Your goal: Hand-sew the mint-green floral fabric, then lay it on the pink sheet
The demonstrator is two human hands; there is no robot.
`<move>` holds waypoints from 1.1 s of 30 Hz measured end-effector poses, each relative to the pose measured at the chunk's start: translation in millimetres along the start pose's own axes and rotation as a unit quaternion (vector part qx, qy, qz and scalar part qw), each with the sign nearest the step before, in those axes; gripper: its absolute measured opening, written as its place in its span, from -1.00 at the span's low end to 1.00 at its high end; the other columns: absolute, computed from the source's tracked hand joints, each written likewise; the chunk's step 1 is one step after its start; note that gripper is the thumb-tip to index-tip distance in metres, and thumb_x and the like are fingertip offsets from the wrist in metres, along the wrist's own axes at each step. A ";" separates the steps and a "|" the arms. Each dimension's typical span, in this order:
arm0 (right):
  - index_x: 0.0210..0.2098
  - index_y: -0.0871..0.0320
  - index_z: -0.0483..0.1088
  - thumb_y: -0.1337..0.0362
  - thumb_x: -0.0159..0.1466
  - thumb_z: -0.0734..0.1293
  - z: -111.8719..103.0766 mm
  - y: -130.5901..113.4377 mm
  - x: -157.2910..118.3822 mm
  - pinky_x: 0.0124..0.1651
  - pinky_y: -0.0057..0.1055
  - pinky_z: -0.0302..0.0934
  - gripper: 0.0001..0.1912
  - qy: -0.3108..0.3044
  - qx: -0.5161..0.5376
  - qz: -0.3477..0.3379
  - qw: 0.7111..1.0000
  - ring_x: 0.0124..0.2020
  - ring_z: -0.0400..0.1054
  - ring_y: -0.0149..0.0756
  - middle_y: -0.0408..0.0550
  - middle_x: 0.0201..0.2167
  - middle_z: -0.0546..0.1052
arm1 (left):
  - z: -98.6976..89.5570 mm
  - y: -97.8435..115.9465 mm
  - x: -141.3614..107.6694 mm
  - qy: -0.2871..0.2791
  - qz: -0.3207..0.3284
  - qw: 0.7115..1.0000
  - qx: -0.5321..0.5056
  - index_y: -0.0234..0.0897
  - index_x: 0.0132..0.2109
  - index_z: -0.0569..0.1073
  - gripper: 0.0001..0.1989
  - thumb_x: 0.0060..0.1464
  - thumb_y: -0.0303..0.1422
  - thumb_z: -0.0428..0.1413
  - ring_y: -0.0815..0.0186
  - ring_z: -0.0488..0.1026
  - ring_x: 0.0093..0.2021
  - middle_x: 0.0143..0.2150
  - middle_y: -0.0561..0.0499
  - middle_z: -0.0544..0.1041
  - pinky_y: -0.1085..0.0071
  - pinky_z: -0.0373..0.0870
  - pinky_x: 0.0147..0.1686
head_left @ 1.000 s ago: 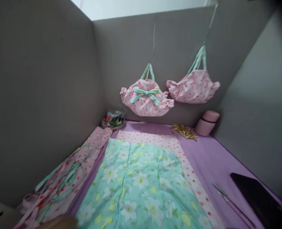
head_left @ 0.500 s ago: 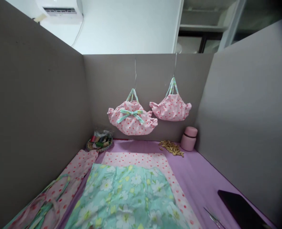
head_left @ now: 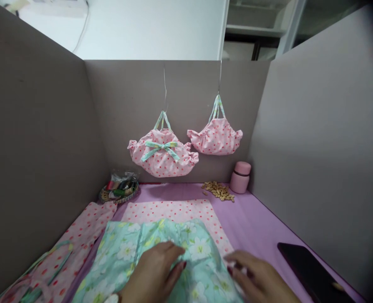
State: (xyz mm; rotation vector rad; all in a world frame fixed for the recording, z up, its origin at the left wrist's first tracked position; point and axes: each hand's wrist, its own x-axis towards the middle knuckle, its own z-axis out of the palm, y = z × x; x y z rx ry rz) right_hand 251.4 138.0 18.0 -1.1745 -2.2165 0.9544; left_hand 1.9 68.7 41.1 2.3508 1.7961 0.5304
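Note:
A mint-green floral cloth [head_left: 123,252] lies spread over a pink polka-dot cloth [head_left: 170,209] in front of me. My left hand [head_left: 159,271] is over the middle of the floral cloth, palm down, with thumb and forefinger apart and nothing seen between them. At the right edge of the two cloths is my right hand [head_left: 257,273], its thumb and fingers drawn together. Something pale shows between those fingers, but blur hides what it is. A watch [head_left: 112,298] is on my left wrist.
More pink dotted fabric [head_left: 79,235] with green ties lies left. A basket of threads [head_left: 118,191], a pile of peanut-like pieces [head_left: 218,190] and a pink flask [head_left: 240,177] stand behind. Two pink pouches [head_left: 164,164] [head_left: 218,136] hang above. A black phone [head_left: 309,269] lies right; grey panels [head_left: 303,168] enclose the table.
Both my hands have come into view over the cloths. The view has shifted, so things sit further left and slightly higher. The thin metal tool at the right no longer shows.

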 end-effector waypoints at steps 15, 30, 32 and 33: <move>-0.01 0.20 0.30 0.23 0.30 0.25 41.5 35.5 165.3 -0.15 -0.18 0.31 -0.70 -0.063 0.152 0.198 0.966 -0.15 0.38 -0.22 0.00 -0.05 0.40 | 89.9 -28.4 38.0 -0.056 0.022 0.998 0.030 -0.09 0.18 0.25 -0.44 0.07 -0.02 0.00 -0.24 0.04 0.23 0.26 -0.24 0.17 -0.26 0.19 -0.01; -0.31 0.21 0.36 0.18 0.14 0.40 10.5 35.1 152.4 -0.57 -0.55 0.16 -0.76 -0.096 0.297 0.097 0.945 -0.63 0.28 -0.50 -0.25 -0.56 0.41 | -21.3 -105.0 33.6 0.161 -0.173 0.956 -0.173 -0.29 -0.01 0.43 -0.69 0.16 -0.29 -0.03 0.07 0.31 0.08 0.03 -0.17 0.45 0.12 0.13 0.12; -0.36 0.18 0.36 0.12 -0.01 0.48 8.7 35.9 148.5 -0.59 -0.56 0.13 -0.66 -0.083 0.328 0.094 0.936 -0.65 0.28 -0.48 -0.26 -0.60 0.42 | -39.6 -145.5 23.2 0.171 -0.236 0.936 -0.199 -0.33 -0.17 0.47 -0.77 0.14 -0.29 0.04 0.12 0.43 -0.08 -0.15 -0.11 0.52 0.11 0.28 -0.02; -0.37 0.17 0.36 0.10 -0.05 0.49 8.9 36.1 147.2 -0.57 -0.55 0.15 -0.63 -0.080 0.343 0.095 0.931 -0.63 0.30 -0.46 -0.24 -0.60 0.43 | -44.2 -162.0 15.5 0.175 -0.262 0.923 -0.219 -0.36 -0.20 0.46 -0.80 0.13 -0.29 0.08 0.21 0.46 -0.18 -0.22 -0.06 0.52 0.14 0.35 -0.11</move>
